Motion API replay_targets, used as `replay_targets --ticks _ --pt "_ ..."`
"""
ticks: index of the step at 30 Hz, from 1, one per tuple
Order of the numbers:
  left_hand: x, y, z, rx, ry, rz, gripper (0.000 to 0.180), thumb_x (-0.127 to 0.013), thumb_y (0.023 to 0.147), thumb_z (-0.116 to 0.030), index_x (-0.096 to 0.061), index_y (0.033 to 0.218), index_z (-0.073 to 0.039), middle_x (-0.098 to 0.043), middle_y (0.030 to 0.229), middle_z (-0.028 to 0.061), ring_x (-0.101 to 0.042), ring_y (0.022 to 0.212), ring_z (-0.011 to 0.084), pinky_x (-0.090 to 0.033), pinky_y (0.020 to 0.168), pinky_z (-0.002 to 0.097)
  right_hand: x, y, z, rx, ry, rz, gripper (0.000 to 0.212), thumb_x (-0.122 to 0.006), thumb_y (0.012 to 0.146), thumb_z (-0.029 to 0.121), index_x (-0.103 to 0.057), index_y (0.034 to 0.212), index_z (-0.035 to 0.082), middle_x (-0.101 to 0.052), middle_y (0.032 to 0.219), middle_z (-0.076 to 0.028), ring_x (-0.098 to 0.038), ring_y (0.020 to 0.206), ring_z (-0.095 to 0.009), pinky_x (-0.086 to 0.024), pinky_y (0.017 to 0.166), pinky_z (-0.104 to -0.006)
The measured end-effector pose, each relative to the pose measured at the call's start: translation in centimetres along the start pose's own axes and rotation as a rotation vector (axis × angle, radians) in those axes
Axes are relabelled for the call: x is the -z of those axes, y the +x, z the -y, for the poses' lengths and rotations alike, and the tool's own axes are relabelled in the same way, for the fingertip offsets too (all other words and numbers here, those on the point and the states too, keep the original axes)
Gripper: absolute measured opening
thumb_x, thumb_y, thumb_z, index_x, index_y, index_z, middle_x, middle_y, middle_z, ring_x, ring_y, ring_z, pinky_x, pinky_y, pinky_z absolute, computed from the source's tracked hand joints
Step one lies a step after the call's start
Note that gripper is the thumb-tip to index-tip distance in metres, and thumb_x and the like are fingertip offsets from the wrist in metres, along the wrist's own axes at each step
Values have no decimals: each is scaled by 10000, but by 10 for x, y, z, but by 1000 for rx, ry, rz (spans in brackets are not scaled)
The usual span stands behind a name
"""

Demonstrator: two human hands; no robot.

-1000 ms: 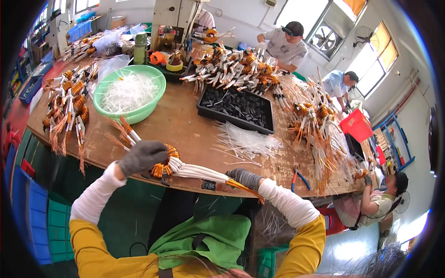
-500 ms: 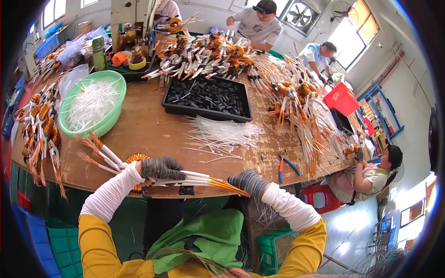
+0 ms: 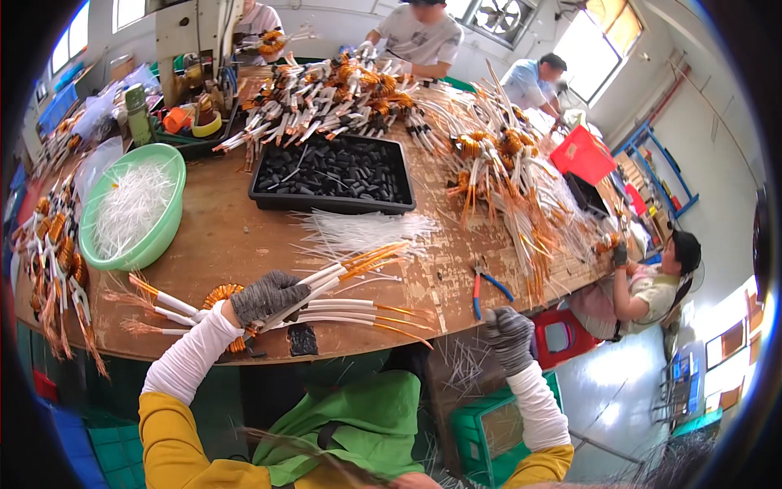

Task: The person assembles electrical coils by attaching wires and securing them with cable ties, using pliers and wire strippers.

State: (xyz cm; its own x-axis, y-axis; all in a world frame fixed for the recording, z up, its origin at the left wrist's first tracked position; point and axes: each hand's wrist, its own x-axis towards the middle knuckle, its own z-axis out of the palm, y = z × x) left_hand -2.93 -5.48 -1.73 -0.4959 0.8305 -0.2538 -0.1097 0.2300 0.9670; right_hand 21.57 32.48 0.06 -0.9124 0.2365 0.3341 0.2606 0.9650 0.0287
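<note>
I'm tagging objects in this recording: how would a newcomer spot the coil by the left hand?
Find the big brown wooden table, then its near edge, left of centre. There the gloved left hand grips white-sleeved wires running from an orange ring-shaped coil. Unlike the heaped coils elsewhere, this one lies singly, its wires fanning to both sides.

"What kinda place?"
"Workshop, elec. assy."
"Evidence?"
"Big worn bench [image 3: 208, 244] w/ heaps of wound coils [image 3: 346, 94], blk tray [image 3: 326, 201] of small pcs., pliers [image 3: 477, 297]."
"Anything else?"
"Yep: lg. machine [image 3: 181, 41], approx. 4 co-workers [image 3: 415, 37] round the bench, vent. fan [image 3: 495, 20], plastic crates [image 3: 114, 448] on the flr."
</note>
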Motion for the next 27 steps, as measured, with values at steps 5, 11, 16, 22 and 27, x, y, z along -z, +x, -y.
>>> replay_targets --ticks 5,11,16,22,27 --pt "-7 2 -5 -7 43 22 402 -540 873 -390 -610 798 -2 -561 589 33 -524 514 96 -427 484 237 15 35 160 471 134 -133 404 -469 819 226 -469 1212 133 -489 1238 -69 -410 1184 -296 -275 1016 -477" --pt "-14 -2 4 -57 23 130 342 -546 884 -347 -622 859 -14 -596 651 40 -571 602 99 -459 534 244 -27 96 230 640 175 216 263 -468 798 154 -559 1032 77 -617 882 -89 -598 896 -252 -476 779 -380" --pt "-17 -3 1 60 113 160 335 -513 903 -336 -588 849 -14 -572 630 31 -552 578 89 -447 543 239 -63 110 152 767 127 63 70 -524 746 151 -558 716 98 -563 636 -76 -605 614 -242 -478 507 -380" --pt "-20 -8 -10 -41 175 177 309 -485 919 -300 -576 828 -20 -575 617 36 -548 553 89 -441 519 247 -54 89 -11 260 217 56 83 -534 738 117 -610 765 139 -595 723 -52 -599 627 -224 -472 522 -341" --pt "-10 -11 1 51 181 100 304 -475 923 -282 -572 806 -19 -567 594 30 -542 540 88 -436 514 253 42 20 -24 -251 -215 -363 71 -516 788 135 -529 736 89 -548 680 -85 -555 593 -254 -431 498 -357"
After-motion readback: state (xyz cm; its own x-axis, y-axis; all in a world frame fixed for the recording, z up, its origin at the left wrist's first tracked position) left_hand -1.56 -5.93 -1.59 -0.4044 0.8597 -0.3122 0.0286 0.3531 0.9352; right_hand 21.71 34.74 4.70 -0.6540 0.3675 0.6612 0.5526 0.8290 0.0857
